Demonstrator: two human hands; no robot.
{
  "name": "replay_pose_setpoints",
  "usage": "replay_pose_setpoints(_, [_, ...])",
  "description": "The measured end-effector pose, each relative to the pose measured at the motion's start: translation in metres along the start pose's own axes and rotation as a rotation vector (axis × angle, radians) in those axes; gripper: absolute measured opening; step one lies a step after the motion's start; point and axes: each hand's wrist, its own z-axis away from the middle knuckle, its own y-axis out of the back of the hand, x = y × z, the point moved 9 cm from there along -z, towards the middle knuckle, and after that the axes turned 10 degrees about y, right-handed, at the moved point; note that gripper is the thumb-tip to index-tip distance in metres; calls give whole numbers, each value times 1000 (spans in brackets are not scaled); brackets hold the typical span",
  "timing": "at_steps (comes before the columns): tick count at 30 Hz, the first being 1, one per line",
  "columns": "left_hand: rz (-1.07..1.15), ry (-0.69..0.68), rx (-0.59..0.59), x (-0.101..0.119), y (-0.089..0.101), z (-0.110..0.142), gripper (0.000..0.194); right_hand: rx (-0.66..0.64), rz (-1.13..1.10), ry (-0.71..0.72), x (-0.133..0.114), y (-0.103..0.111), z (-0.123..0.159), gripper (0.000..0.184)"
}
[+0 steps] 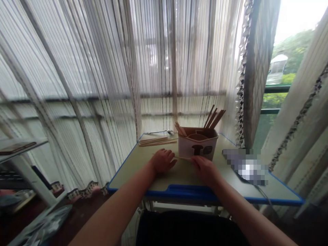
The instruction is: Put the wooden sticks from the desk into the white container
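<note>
Low over the desk, a pale thin wooden stick runs between my two hands. My right hand pinches its right end. The fingers of my left hand curl over the stick farther left, and a thin tip shows past the wrist side. How tightly the left fingers grip is hard to see. Just behind the hands stands a white and brown bin with a mushroom print. Light sticks and darker brown sticks poke out of it. A bundle of similar pale sticks lies at the back left.
The desk has a blue edge and a blue front tray lip. A pixelated flat device with a cable lies on the right. Something metallic lies at the back edge. Sheer curtains hang behind; a shelf stands left.
</note>
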Motion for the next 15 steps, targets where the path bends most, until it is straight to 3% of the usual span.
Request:
replay_pose_setpoints(4, [5, 63, 4, -9, -1, -1, 27, 267, 54, -16, 6, 39, 10, 16])
replay_pose_setpoints(7, [3, 122, -10, -15, -3, -2, 27, 432, 23, -120, 19, 58, 21, 16])
replay_pose_setpoints(11, [-11, 112, -40, -14, -7, -3, 28, 525, -122, -305, 36, 60, 30, 16])
replay_pose_setpoints(15, [-11, 148, -59, -19, -12, -4, 28, 547, -659, -569, 49, 36, 29, 25])
